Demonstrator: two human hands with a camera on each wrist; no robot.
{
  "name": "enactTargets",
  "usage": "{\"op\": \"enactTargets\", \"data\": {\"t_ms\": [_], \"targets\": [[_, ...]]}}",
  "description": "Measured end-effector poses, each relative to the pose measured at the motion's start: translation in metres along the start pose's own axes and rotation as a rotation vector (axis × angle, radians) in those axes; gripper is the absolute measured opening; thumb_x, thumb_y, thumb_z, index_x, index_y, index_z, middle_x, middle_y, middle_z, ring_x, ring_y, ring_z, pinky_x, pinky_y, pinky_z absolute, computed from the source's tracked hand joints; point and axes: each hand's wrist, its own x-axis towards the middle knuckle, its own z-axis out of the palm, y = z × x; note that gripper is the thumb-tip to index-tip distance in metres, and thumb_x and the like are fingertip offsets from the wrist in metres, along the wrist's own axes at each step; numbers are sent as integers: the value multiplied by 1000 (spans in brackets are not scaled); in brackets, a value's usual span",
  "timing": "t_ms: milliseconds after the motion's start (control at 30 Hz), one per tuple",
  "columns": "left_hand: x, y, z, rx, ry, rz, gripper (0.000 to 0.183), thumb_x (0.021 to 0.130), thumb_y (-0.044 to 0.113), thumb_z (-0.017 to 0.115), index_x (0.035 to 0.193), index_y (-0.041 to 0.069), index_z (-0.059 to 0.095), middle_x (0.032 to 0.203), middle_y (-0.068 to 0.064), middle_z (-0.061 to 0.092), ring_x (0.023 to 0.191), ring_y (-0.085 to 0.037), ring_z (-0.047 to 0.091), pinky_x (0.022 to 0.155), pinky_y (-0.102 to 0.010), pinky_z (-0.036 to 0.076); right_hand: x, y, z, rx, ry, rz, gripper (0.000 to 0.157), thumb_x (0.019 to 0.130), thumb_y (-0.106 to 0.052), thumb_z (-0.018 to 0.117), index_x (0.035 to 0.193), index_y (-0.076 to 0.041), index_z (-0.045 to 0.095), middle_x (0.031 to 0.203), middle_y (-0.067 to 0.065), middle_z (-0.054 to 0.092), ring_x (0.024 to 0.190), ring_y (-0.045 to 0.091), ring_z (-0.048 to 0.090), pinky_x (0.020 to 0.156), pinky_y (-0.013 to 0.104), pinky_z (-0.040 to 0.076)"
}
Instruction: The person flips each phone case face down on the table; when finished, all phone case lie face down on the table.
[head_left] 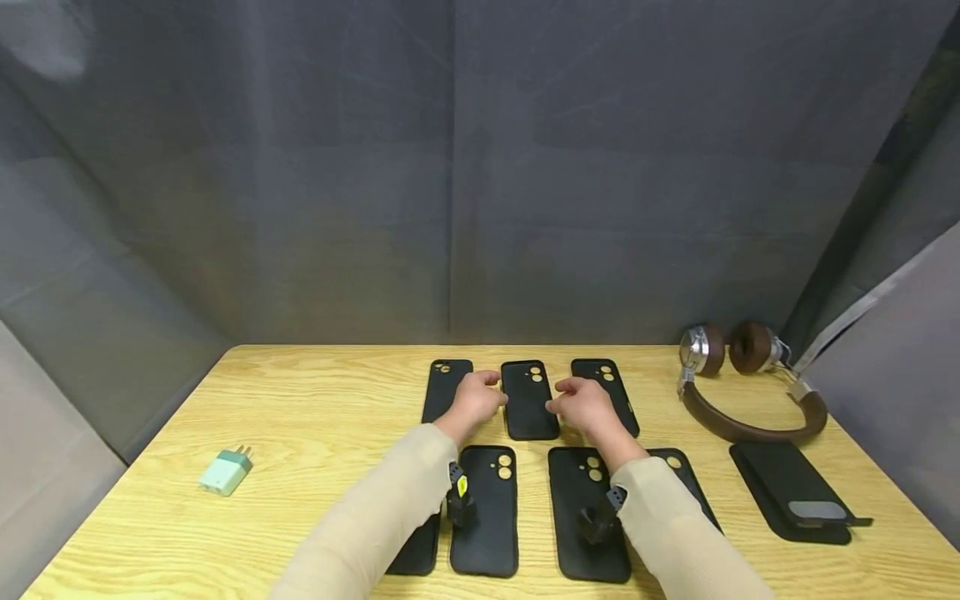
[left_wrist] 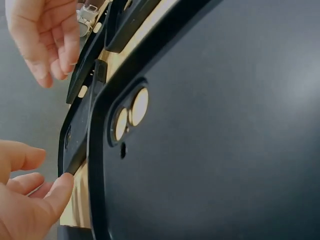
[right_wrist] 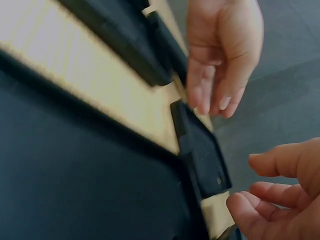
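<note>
Black phone cases lie in two rows on the wooden table. My left hand (head_left: 477, 398) is at the left edge of the middle back case (head_left: 529, 410), fingers parted. On the opposite side, my right hand (head_left: 585, 406) hovers by its right edge and overlaps the right back case (head_left: 609, 379). Neither hand grips anything. In the left wrist view the left thumb's tip comes right at a case's edge, and a front case (left_wrist: 215, 125) with two round camera holes fills much of the picture. The right wrist view shows both hands (right_wrist: 285, 192) apart, facing each other around a case (right_wrist: 202, 155).
The left back case (head_left: 444, 387) lies beside my left hand. Several front cases (head_left: 483, 521) lie under my forearms, partly hidden. A green and white plug adapter (head_left: 227, 472) sits at left; brown headphones (head_left: 742, 429) and a black stand-like object (head_left: 787, 479) at right.
</note>
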Motion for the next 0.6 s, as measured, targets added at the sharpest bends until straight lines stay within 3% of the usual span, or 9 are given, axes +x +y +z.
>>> {"op": "enactTargets", "data": {"t_ms": [167,400,600], "targets": [[0,0,6,-77,-30,-46,47,80,-8,61,126,-6,53,128,-20,53,113,-30,54,85,-34,50,7,10,6,-27,-4,11,43,84,-7,62,124,4,52,118,23,55,95,31,54,70,36,46],[1,-1,11,-189,-44,-110,47,81,-9,58,127,-7,51,130,-21,51,115,-29,53,83,-31,51,16,16,13,-98,3,-30,43,81,0,64,122,7,54,118,25,56,107,37,53,84,44,47],[6,-4,12,-227,-31,-153,46,81,-11,57,126,-6,53,128,-20,52,112,-28,55,85,-33,50,21,18,18,-163,5,-48,40,82,3,61,121,7,56,120,24,56,105,35,55,82,43,49]]}}
